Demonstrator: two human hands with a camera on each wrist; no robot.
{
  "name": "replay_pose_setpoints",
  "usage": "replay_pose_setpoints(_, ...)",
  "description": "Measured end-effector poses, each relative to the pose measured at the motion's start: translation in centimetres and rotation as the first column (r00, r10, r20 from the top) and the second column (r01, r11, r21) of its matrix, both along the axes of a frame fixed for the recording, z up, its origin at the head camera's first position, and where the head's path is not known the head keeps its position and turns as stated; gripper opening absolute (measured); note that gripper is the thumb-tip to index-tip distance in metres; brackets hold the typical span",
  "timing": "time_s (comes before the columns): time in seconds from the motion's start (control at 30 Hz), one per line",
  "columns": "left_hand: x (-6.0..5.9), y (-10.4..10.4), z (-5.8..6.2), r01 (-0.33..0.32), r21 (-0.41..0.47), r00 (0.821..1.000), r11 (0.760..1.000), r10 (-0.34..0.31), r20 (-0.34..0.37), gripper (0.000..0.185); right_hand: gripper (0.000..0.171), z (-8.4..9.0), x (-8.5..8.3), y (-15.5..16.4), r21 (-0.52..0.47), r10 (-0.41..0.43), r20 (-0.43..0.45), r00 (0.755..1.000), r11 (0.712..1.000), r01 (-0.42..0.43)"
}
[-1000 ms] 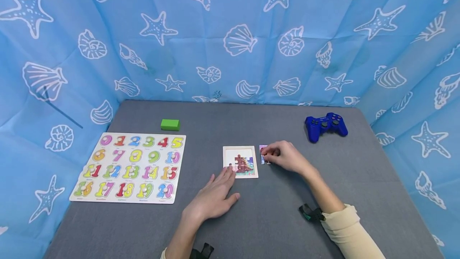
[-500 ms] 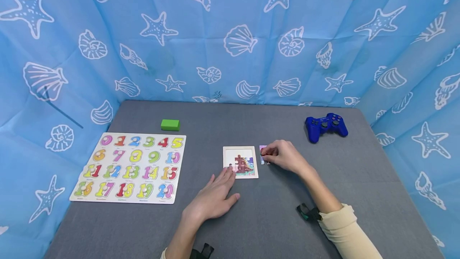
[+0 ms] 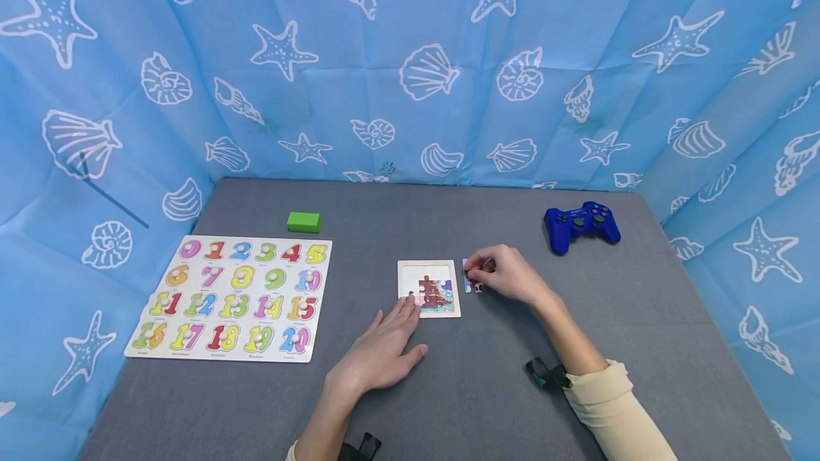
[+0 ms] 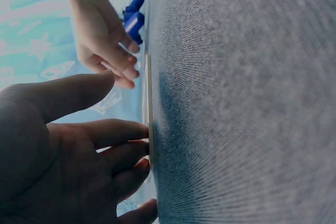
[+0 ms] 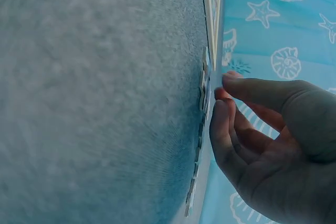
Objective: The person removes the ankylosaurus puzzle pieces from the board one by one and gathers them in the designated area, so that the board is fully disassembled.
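Compared with 1 second ago, we see our right hand [image 3: 506, 274] has shifted slightly up and back from the loose puzzle pieces [image 3: 470, 277], its fingertips now raised a little with what looks like 1 piece pinched between thumb and forefinger; we judge a piece is being lifted off the small pile just right of the puzzle tray [image 3: 429, 288]. Our left hand [image 3: 382, 348] has not moved: it lies flat and relaxed on the grey table [image 3: 448, 390], fingers straight, fingertips touching the tray's near-left corner to steady it.
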State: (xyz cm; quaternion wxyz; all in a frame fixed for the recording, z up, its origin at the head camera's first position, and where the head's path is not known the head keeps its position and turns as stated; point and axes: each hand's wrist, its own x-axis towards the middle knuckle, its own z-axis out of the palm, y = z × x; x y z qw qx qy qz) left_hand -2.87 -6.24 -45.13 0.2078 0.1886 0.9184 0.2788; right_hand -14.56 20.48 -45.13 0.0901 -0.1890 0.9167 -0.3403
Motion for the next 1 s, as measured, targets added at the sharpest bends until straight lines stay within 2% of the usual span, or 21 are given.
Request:
replay_pose_setpoints(0.13, 0.0, 0.0, -0.1, 0.0, 0.003, 1.0, 1.0, 0.0, 0.002, 0.067, 0.006, -0.1, 0.2, -0.1, 0.023, 0.038, 0.018, 0.999, 0.999, -0.038)
replay_pose_setpoints(0.4, 0.0, 0.0, -0.1, 0.001, 0.001, 1.0, 1.0, -0.001, -0.009, 0.067, 0.005, -0.2, 0.4, -0.1, 0.014, 0.058, 0.026, 0.998, 0.998, -0.059)
replay_pose_setpoints(0.63, 0.0, -0.1, 0.0, 0.006, -0.003, 1.0, 1.0, -0.006, -0.011, 0.067, 0.008, -0.1, 0.1, -0.1, 0.015, 0.035, 0.029, 0.999, 0.999, -0.036)
replay_pose_setpoints(0.73, 0.0, -0.1, 0.0, 0.005, -0.005, 1.0, 1.0, -0.005, -0.002, 0.067, 0.009, 0.0, 0.0, -0.2, -0.001, 0.031, 0.047, 0.998, 1.0, -0.031)
replay_pose_setpoints(1.0, 0.0, -0.1, 0.0, 0.007, -0.003, 1.0, 1.0, -0.007, 0.013, 0.067, 0.015, 0.2, 0.2, -1.6, -0.1, 0.117, 0.126, 0.985, 0.99, -0.104)
